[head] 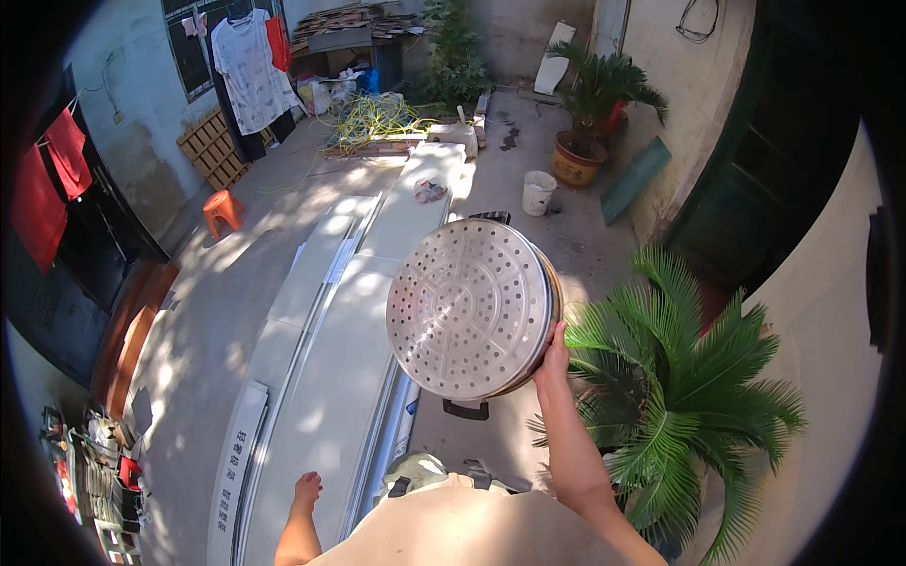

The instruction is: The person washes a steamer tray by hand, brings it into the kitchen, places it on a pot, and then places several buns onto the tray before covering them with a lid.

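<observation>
My right hand [554, 355] grips the right rim of a round metal steamer pot [460, 308], whose perforated base faces me. Black handles stick out at its top and bottom edges, and more round layers show behind the perforated one. My left hand [307, 489] is low and left of the pot, over long pale panels [347, 332], with its fingers partly curled; no object shows in it. Whether it touches the panels cannot be told.
A large cycad [679, 396] spreads close to my right arm. Ahead stand a white bucket [538, 194], a potted cycad [579, 159] and a leaning green board [635, 180]. An orange stool [222, 212] is at the left. Tangled yellow hose [375, 122] lies farther off.
</observation>
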`<state>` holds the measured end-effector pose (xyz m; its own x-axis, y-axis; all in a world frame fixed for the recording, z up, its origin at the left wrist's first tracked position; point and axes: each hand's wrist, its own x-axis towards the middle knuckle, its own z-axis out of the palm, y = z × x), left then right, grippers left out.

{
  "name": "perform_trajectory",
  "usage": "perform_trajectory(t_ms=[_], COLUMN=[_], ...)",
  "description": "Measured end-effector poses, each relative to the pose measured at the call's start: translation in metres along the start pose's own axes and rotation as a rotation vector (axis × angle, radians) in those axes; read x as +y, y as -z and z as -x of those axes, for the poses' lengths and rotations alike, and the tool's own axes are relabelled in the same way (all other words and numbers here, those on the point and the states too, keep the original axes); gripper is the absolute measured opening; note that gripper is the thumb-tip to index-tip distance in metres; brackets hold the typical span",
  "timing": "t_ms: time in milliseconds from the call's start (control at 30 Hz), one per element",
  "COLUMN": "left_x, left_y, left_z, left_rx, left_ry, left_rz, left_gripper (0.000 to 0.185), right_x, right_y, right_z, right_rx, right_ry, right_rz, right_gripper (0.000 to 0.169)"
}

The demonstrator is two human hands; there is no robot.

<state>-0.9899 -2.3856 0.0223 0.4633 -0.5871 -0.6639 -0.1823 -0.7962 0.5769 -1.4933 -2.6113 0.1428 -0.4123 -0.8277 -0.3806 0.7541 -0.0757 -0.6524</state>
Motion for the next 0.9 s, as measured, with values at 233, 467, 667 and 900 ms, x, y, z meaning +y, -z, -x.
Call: perform_trajectory(t_ms=[233, 467, 667, 900], left_x=[-0.027, 0.337, 0.763, 0.864], left_y=[-0.050, -0.163, -0.399, -0.612], left_z=[-0.091, -0.302, -0.262, -0.211], left_rx=[-0.122, -0.056, -0.520, -0.502], left_ry=[0.622, 0.056, -0.469, -0.606], left_rz=[-0.176, -0.535, 0.045, -0.498], left_gripper=[0.031, 0.039, 0.052, 0.044], right_x=[-0.039, -0.099, -0.177, -0.304], right_y=[-0.043, -0.041, 0.066, 0.110], right_z=[-0.194, -0.305, -0.394, -0.476], right_rx=[-0.162, 0.271, 0.560, 0.802], right_ry=[-0.023, -0.010, 0.208, 0.232], right_rz=[-0.312, -0.414, -0.545, -0.554], right_gripper=[0.058, 0.052, 0.048, 0.052])
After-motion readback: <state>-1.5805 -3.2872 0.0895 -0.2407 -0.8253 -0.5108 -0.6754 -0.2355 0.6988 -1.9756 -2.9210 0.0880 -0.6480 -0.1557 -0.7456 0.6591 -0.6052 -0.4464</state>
